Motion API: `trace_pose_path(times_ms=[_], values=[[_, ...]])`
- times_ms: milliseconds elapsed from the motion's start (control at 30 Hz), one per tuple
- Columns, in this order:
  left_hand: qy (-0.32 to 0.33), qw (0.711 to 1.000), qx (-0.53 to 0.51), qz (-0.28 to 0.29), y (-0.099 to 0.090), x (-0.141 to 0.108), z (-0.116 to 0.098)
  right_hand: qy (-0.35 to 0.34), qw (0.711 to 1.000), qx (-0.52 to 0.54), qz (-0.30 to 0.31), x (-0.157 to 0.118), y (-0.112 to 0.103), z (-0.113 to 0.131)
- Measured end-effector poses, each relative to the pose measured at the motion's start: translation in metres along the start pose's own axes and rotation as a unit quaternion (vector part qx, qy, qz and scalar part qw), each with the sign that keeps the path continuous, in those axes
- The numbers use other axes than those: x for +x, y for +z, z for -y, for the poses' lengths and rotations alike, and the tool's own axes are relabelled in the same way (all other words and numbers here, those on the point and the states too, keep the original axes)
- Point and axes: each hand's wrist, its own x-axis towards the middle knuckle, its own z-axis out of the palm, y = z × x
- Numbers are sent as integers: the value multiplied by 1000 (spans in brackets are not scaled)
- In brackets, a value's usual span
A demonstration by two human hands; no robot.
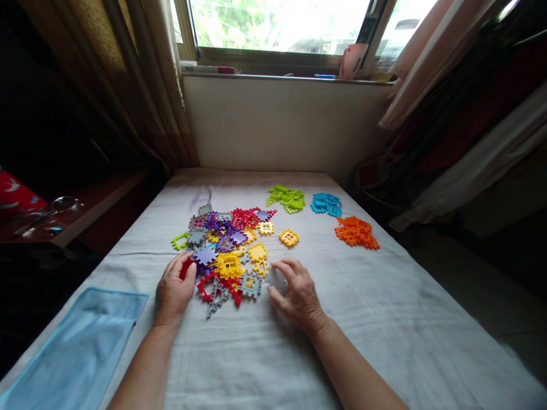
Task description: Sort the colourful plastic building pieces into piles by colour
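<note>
A mixed pile of interlocking plastic pieces lies on the pale sheet, with a yellow piece (229, 265) near its front. At the pile's left edge my left hand (176, 286) has its fingers closed on a red piece (186, 269). My right hand (296, 290) is just right of the pile, thumb and fingers apart, with nothing between them. A grey square piece (250, 285) lies nearest to it. Beyond the right hand rests a separate yellow window piece (289, 238).
Farther back are a lime green heap (286, 199), a blue heap (326, 204) and an orange heap (356, 232). A light blue cloth (81, 347) lies at the front left. The sheet-covered surface (384, 319) ends below a window wall.
</note>
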Motion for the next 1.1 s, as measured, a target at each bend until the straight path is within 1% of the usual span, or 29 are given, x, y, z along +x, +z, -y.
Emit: trace_pose_path(times_ms=[100, 167, 267, 333, 433, 667, 900, 1100], values=[[1, 1000, 2, -2, 0, 0, 1, 55, 994, -63, -65, 3, -11, -32], [1, 1000, 4, -2, 1, 0, 1, 106, 983, -113, -97, 3, -20, -55], [0, 1000, 8, 0, 1, 0, 2, 177, 964, -162, -115, 0, -29, -81], [1, 1000, 8, 0, 0, 0, 2, 207, 956, -176, -109, -2, -33, -90], [2, 1000, 7, 2, 0, 0, 1, 233, 950, -185, -90, -3, -34, -92], [2, 1000, 0, 1, 0, 0, 1, 279, 935, -215, -34, -1, -36, -83], [-2, 1000, 0, 3, 1, -1, 0, 310, 920, -242, -1, 2, -40, -74], [-10, 1000, 9, 10, -1, 0, -3, 328, 911, -249, 20, 3, -41, -71]])
